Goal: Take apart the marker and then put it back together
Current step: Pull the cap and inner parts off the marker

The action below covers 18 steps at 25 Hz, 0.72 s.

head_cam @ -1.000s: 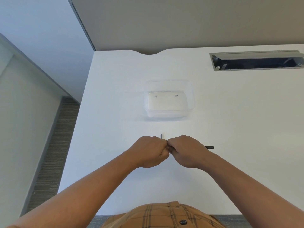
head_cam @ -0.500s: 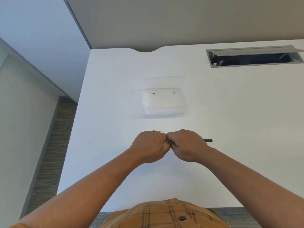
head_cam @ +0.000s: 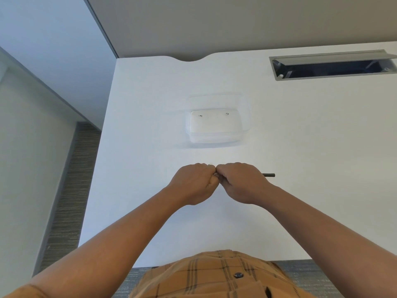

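Note:
Both of my fists meet knuckle to knuckle over the middle of the white table (head_cam: 137, 147). My left hand (head_cam: 196, 182) and my right hand (head_cam: 240, 181) are both closed around the marker, which lies across them. Only the thin dark end of the marker (head_cam: 268, 175) shows, poking out to the right of my right fist, plus a small pale bit between the fists. The rest of the marker is hidden inside my hands.
A clear plastic tub (head_cam: 247, 121) stands on the table just beyond my hands. A grey cable hatch (head_cam: 330, 67) with its lid up is set into the table's far right. The table's left edge drops to a carpeted floor.
My hands stay pressed together on the marker. A short dark piece that stuck up behind the left fist one second ago is now hidden. The view has shifted slightly.

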Available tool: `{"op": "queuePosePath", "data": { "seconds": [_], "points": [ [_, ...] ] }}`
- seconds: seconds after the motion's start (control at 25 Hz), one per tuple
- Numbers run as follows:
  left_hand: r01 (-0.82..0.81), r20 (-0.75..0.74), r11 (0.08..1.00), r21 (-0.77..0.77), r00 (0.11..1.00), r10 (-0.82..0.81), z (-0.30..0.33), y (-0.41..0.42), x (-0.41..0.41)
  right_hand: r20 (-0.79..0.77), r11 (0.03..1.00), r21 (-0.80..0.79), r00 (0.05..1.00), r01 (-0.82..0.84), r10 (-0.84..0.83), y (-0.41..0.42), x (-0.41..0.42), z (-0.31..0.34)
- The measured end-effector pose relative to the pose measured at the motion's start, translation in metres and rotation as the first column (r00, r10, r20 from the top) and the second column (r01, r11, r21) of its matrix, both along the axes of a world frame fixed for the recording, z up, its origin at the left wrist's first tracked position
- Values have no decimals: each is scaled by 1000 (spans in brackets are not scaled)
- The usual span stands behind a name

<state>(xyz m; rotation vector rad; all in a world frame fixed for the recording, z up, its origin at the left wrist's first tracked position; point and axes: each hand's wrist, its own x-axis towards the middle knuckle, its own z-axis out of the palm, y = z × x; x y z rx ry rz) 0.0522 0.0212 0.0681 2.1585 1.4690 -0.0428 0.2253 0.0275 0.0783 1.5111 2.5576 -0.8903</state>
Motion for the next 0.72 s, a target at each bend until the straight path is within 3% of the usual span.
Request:
{"op": "queuePosePath", "data": {
  "seconds": [0.32,0.72],
  "points": [
    [-33,-23,998,-53,999,32,10,-6,1,7,999,-37,1000,22,-21,-4,-1,-3],
    [-145,117,984,-105,981,157,0,-8,-4,-69,1000,3,997,22,-22,-3,-1,-11]
  ]
}}
